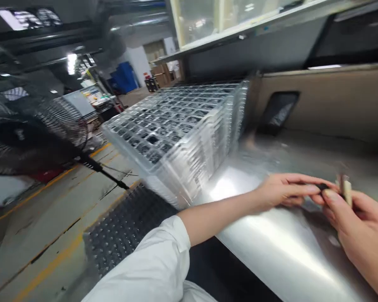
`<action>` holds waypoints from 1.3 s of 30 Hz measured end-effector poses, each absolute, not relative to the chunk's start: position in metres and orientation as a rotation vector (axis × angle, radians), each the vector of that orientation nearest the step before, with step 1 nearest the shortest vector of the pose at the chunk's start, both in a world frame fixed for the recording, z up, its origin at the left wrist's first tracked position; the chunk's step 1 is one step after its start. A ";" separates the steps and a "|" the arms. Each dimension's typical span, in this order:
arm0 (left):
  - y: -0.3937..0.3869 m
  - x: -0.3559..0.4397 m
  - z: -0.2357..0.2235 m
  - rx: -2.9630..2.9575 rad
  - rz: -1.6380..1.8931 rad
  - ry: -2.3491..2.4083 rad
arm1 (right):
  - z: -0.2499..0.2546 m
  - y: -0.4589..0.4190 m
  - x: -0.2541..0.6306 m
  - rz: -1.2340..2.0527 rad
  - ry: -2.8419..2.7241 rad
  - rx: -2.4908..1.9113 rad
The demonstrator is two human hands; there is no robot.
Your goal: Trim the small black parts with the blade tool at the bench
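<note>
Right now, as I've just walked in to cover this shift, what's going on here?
A person at a steel bench is working with both bare hands. The left hand holds a small dark part at its fingertips, close to the right hand, which holds a blurred pale piece. A stack of clear plastic trays stands on the bench beside them, and a fan is off to the left.

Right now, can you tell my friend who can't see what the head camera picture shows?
Two bare hands work over a shiny steel table: the left hand, with a white cloth sleeve, touches a small dark piece, and the right hand holds a pale tan strip. A tall stack of clear plastic trays stands beside them.
</note>
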State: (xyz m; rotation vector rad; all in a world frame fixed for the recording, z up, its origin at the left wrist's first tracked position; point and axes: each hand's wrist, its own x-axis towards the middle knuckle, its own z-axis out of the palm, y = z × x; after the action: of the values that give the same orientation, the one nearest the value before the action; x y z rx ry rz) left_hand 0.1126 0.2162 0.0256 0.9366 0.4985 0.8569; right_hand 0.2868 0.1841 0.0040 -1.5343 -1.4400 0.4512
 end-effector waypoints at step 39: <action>0.211 0.118 0.038 0.778 1.080 0.570 | 0.016 0.177 0.294 0.182 -1.627 -1.419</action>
State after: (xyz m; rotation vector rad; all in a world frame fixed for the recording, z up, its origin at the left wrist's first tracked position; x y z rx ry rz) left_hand 0.1175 0.2115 0.0382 0.7783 0.5703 1.0801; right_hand 0.2938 0.1768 0.0161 -1.4187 -1.6271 0.1820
